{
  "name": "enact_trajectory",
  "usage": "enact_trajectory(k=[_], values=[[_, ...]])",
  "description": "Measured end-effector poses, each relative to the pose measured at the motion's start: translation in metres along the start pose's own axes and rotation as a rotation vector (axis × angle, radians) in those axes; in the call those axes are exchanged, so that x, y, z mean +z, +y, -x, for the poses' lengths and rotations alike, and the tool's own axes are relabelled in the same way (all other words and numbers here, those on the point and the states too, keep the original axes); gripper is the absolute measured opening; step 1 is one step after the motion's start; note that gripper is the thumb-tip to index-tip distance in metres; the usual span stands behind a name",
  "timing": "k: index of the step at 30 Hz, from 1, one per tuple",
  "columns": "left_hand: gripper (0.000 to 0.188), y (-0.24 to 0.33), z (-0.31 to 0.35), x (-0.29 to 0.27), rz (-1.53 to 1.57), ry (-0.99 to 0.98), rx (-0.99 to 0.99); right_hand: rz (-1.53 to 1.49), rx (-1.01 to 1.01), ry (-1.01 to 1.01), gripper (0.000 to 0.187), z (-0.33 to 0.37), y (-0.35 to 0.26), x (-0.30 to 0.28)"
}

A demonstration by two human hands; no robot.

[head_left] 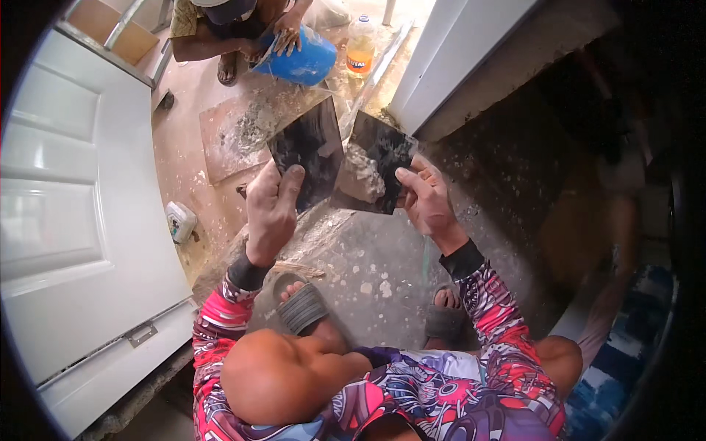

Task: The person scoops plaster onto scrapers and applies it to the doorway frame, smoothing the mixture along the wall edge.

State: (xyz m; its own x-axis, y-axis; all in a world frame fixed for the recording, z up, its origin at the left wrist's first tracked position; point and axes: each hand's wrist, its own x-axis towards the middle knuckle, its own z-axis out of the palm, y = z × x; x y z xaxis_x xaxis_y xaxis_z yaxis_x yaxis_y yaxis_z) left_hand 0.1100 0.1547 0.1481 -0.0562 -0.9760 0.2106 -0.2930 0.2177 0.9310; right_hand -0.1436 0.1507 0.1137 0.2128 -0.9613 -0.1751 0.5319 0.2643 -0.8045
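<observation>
My left hand [271, 209] is closed on a thin, dark flat plate [312, 165], thumb on its face and fingers behind. A similar dark plate [386, 143] is gripped at its right edge by my right hand [428, 200]. On that right plate sits a lump of wet grey plaster [360, 175]; the left one carries pale smears. Both plates are tilted, their inner edges close together, held in front of me above the floor. I cannot tell whether the edges touch.
Ahead, another person's hand [287, 34] rests on a tipped blue bucket [305, 60]. Beside it stands a bottle of orange liquid [359, 50]. A plaster-smeared board [228, 143] lies on the floor. White door [118, 154] left, with a white container [180, 222] near it; white frame [456, 59] right.
</observation>
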Motion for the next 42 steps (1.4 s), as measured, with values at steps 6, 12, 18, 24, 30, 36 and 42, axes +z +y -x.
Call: enact_trajectory(k=[6,12,18,24,30,36,42], values=[[0.014,-0.056,0.037,0.014,-0.464,-0.081,0.501,0.082,-0.081,0.013,0.004,-0.014,-0.007,-0.011],[0.021,-0.025,0.036,0.018,0.252,0.219,-0.278,0.113,-0.200,0.217,0.003,-0.013,-0.002,-0.002],[0.029,-0.037,0.040,0.022,0.325,0.174,-0.347,0.256,-0.238,0.217,0.008,-0.015,0.019,0.020],[0.008,-0.005,0.021,0.026,0.809,0.206,-0.506,0.969,-0.530,-0.024,0.027,0.003,0.014,0.025],[0.018,-0.008,-0.004,0.004,0.965,0.081,-0.484,1.234,-0.702,-0.275,0.040,0.006,0.008,0.003],[0.023,0.014,-0.031,-0.007,0.609,0.040,-0.128,0.699,-0.269,-0.101,0.034,-0.001,0.025,-0.018],[0.037,0.039,-0.045,0.001,-0.401,-0.004,0.671,-0.420,0.086,0.036,0.024,-0.002,0.010,0.021]])
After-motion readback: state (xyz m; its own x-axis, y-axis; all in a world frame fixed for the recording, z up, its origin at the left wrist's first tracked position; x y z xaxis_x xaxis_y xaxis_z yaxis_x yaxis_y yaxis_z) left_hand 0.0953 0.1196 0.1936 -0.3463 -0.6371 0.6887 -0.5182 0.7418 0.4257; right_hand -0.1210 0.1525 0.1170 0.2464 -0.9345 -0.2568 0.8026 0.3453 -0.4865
